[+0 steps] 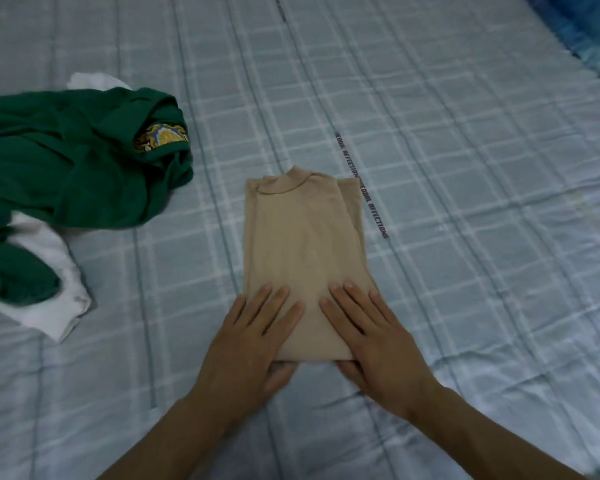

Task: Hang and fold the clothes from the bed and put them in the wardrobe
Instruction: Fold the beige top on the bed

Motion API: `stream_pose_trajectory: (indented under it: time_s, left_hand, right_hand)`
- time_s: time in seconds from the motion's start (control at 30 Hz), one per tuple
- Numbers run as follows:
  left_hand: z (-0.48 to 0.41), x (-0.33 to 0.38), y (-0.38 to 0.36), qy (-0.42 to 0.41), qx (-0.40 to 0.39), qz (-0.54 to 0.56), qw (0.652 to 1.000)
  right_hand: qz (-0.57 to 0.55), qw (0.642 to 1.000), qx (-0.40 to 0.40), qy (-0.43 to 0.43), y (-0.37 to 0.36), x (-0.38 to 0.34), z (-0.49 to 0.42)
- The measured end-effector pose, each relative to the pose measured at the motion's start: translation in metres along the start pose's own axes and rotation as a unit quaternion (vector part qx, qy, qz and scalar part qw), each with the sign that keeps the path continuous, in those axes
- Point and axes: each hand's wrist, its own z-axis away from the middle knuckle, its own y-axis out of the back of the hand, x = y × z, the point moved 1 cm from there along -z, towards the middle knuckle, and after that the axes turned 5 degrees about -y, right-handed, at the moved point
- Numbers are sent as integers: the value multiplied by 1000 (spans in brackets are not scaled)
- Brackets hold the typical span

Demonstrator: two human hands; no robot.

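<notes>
Left hand (253, 341) and right hand (371, 341) grasping beige top's (302, 237) near hem, lengthwise, collar pointing away

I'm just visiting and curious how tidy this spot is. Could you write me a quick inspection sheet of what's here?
Surface: bed with a pale blue checked cover, wrinkled.
Job's things: beige top folded into a narrow strip, collar away from the person; green garment crumpled at left, over a white garment.
Clutter: nothing seen.
Hands: left hand and right hand, fingers flat on the beige top's near end, thumbs under its edge.
Cables: nothing seen.
Surroundings: blue patterned fabric at far right.
</notes>
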Motion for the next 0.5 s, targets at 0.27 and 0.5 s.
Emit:
stream_pose_trajectory:
  time_s: [0.27,0.5]
  left_hand:
    - [-15,16,26,-20,166,-18,986]
    - [50,58,19,-46,152,-21,987]
  right_hand:
    - [-24,992,121,-38,19,-18,-5]
    - [-32,997,72,-1,29,-45,59]
